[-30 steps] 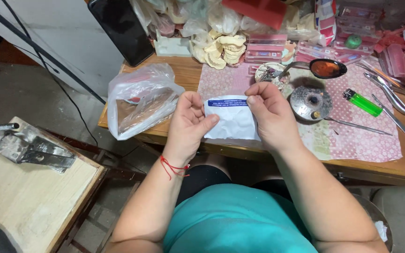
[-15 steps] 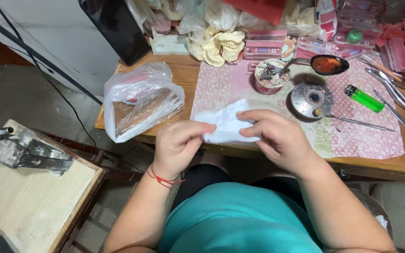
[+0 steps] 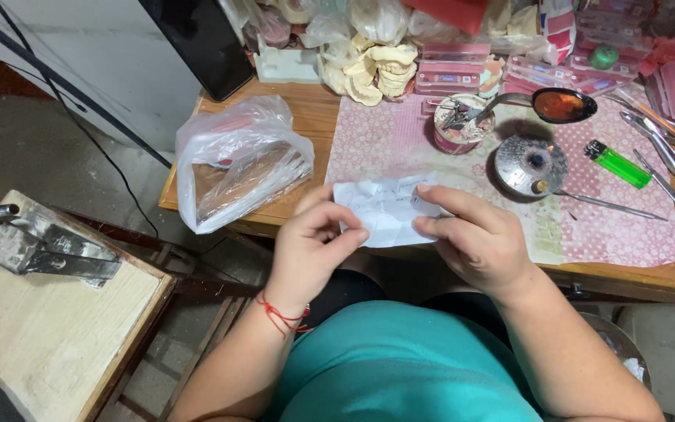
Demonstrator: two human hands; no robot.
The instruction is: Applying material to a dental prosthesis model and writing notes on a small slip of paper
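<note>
Both my hands hold a small crumpled white paper packet (image 3: 384,207) just above the near edge of the wooden table (image 3: 306,117). My left hand (image 3: 314,246), with a red string at the wrist, pinches its left edge. On the right edge, my right hand (image 3: 474,238) grips it between thumb and fingers. The packet hangs over a pink patterned cloth (image 3: 400,141).
A clear plastic bag (image 3: 236,160) sits at the table's left. On the cloth are a small tin with tools (image 3: 462,125), a round metal burner (image 3: 531,166), a spoon (image 3: 560,104), a green lighter (image 3: 617,164) and metal pliers (image 3: 666,152). Plaster casts (image 3: 376,66) lie behind. A low wooden stand (image 3: 48,328) is at left.
The packet went from flat on the cloth to lifted and crumpled between both hands, which drew back toward the table's near edge.
</note>
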